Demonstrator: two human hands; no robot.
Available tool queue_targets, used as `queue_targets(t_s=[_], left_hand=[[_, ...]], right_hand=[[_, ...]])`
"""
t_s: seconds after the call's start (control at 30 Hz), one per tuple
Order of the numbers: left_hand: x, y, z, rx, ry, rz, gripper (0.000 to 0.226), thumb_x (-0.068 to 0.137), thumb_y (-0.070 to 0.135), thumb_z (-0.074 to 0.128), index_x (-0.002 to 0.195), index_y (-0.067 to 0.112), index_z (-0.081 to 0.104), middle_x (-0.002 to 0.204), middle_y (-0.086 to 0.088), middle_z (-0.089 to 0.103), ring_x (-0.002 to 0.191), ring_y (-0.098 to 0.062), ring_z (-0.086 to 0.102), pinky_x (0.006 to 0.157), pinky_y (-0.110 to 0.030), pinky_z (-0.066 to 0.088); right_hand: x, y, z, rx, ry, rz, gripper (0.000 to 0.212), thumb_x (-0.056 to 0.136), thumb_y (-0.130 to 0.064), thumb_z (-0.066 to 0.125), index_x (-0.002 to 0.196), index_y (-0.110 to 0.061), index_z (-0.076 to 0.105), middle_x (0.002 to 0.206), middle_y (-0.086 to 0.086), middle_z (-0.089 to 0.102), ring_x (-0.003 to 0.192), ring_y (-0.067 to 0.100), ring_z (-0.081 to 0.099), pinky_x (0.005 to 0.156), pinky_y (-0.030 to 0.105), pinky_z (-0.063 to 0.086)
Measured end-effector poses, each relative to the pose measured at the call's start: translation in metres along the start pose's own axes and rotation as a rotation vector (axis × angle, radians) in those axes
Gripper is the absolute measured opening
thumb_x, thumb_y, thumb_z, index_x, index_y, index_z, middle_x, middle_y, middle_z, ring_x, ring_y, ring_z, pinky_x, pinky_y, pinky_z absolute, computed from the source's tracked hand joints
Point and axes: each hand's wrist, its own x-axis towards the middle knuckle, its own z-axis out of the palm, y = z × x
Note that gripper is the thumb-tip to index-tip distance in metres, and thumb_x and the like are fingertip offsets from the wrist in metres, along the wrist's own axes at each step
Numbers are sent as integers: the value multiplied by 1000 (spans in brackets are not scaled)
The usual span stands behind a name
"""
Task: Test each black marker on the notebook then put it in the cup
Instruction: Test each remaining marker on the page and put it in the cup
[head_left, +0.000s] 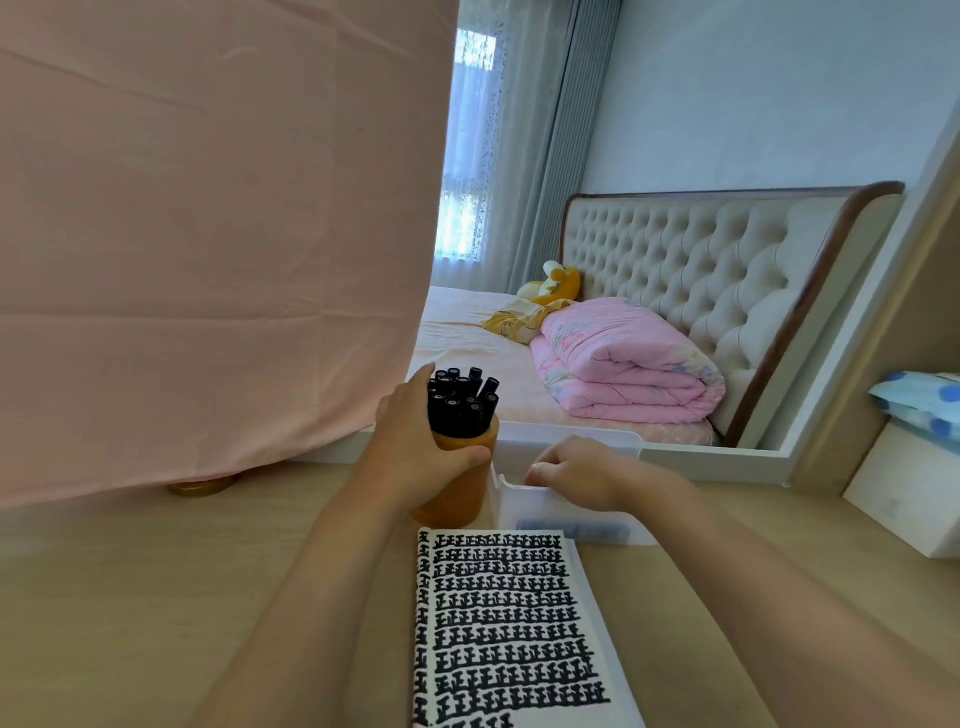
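Observation:
An orange cup (457, 493) stands on the wooden desk, packed with several black markers (462, 402) standing upright. My left hand (415, 447) is wrapped around the cup's upper part. The notebook (511, 629) lies open in front of the cup, its page covered with rows of thick black marks. To the cup's right, my right hand (576, 475) rests with curled fingers on the rim of a clear plastic box (571, 522); I cannot tell whether it holds anything.
A pink cloth (208, 234) hangs over the desk's left back, with a gold base (202, 487) under its edge. A mirror (649, 260) behind the desk shows a bed. A white block (904, 499) sits at the right.

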Motion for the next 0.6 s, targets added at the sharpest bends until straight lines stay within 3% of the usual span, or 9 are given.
queue_targets(t_s=[0.07,0.17,0.27,0.37,0.47,0.53,0.6], left_hand=[[-3,4,2,128,129,89,91,69,45,81,144,28,31,138,5,33,126,-14,27,104,-30,31],[-10,22,8,225,292,372,55,79,35,74,128,23,52,124,5,41,117,-16,37,100,-32,38],[-25,39,21,236,93,537,25,86,23,66,111,24,63,112,9,51,108,-9,47,88,-28,46],[-39,29,42,268,-106,581,29,92,19,62,120,25,67,111,10,60,102,-5,51,80,-24,50],[-41,15,51,300,-174,564,45,94,4,59,134,25,59,117,3,65,104,-10,56,83,-27,52],[-40,12,51,316,-190,551,51,93,0,59,136,27,57,121,1,64,108,-12,57,85,-25,52],[-40,12,52,315,-180,558,44,95,6,58,135,26,58,123,2,64,110,-11,56,86,-20,50]], right_hand=[[0,3,-2,-43,-12,39,32,95,-27,48,109,-16,74,117,-2,69,104,17,61,97,38,49],[3,8,-5,-97,-51,84,29,92,-26,46,100,-15,71,110,4,68,95,19,61,88,38,51],[4,11,-8,-94,-78,116,18,93,-26,45,81,-22,57,90,-1,58,77,14,52,68,31,40],[2,15,-8,-76,-136,108,17,97,-30,41,90,-22,54,103,1,53,91,18,49,83,34,39],[-2,17,-7,-35,-152,124,25,100,-35,37,107,-21,58,111,2,56,101,19,53,95,39,42],[-4,16,-8,0,-191,144,30,100,-38,34,104,-19,57,97,3,57,84,17,54,81,36,44],[-7,14,-8,14,-235,130,32,99,-36,32,86,-17,55,80,5,55,60,15,41,63,31,36]])
